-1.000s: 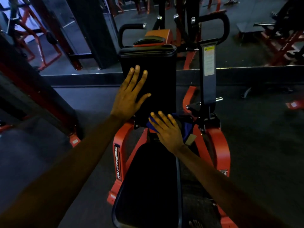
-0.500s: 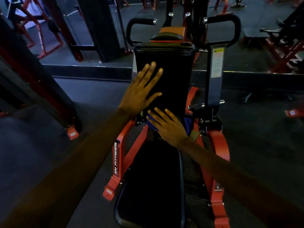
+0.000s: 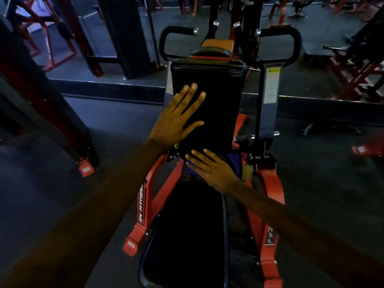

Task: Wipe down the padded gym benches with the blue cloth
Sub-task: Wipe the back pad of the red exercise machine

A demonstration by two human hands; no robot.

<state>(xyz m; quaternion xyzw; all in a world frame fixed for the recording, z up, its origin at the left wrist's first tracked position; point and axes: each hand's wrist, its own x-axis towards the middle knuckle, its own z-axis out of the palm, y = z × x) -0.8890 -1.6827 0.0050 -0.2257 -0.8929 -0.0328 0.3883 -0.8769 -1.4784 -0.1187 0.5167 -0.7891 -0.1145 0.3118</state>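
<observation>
A red-framed gym machine stands in front of me with a black upright chest pad (image 3: 220, 96) and a black padded seat (image 3: 185, 235) below it. My left hand (image 3: 178, 119) lies flat with straight fingers against the left side of the upright pad. My right hand (image 3: 212, 169) presses flat, fingers straight, on the blue cloth (image 3: 234, 163) at the gap between the pad's foot and the seat's far end. Most of the cloth is hidden under that hand.
The machine's red frame (image 3: 145, 204) spreads to both sides of the seat. Black handles (image 3: 291, 40) rise behind the pad, beside a post with a warning label (image 3: 271, 84). A dark red column (image 3: 41, 96) stands at left. A mirror wall (image 3: 108, 38) runs behind, above dark rubber flooring.
The view has shifted so the machine sits a little lower and nearer the middle. Both hands stay flat in much the same places on the pad and the cloth.
</observation>
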